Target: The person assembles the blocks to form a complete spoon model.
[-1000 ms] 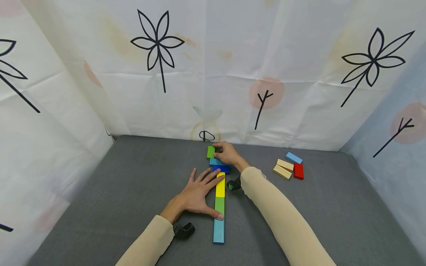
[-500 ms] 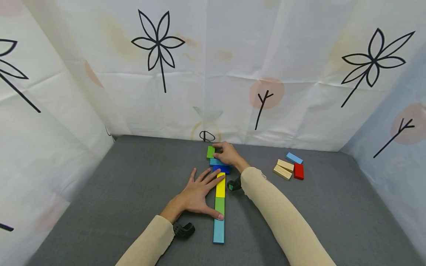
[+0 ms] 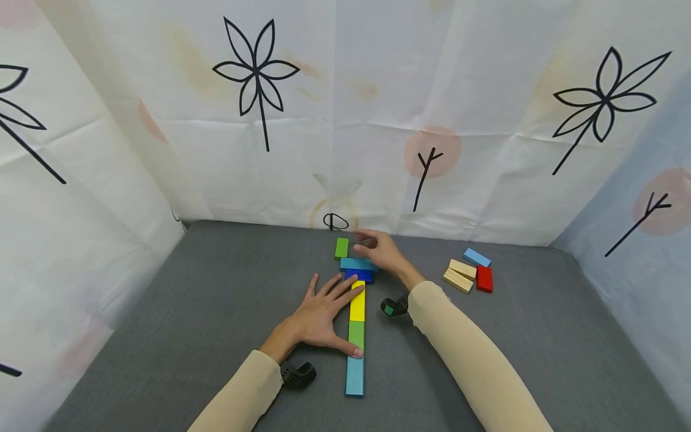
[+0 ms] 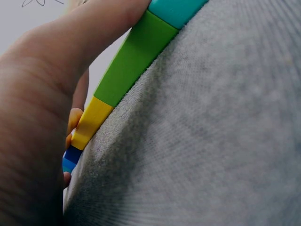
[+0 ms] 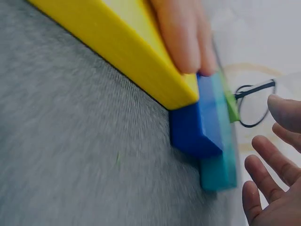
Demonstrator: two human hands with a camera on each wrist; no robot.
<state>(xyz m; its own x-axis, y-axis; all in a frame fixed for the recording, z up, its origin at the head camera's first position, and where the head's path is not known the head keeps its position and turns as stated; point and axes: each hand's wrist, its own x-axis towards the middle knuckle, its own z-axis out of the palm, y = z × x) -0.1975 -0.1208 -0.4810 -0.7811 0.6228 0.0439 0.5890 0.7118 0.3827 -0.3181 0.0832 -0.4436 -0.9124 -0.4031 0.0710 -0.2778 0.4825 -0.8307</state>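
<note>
On the grey cloth lies a line of wooden blocks. From the near end come a light blue block, a green one and a yellow one. Beyond them a dark blue block and a second light blue block lie crosswise. A small green block stands lengthwise at the far end. My left hand rests along the line with fingers spread, thumb at the near green block and fingertips over the yellow and dark blue ones. My right hand holds nothing, just right of the far green block.
To the right lie two natural wood blocks, a red block and a light blue block. A white patterned cloth wall rises behind the table's far edge.
My right hand has let go of the far green block and drawn back to the right, its fingers parting. The left hand and the blocks stay as they were.
</note>
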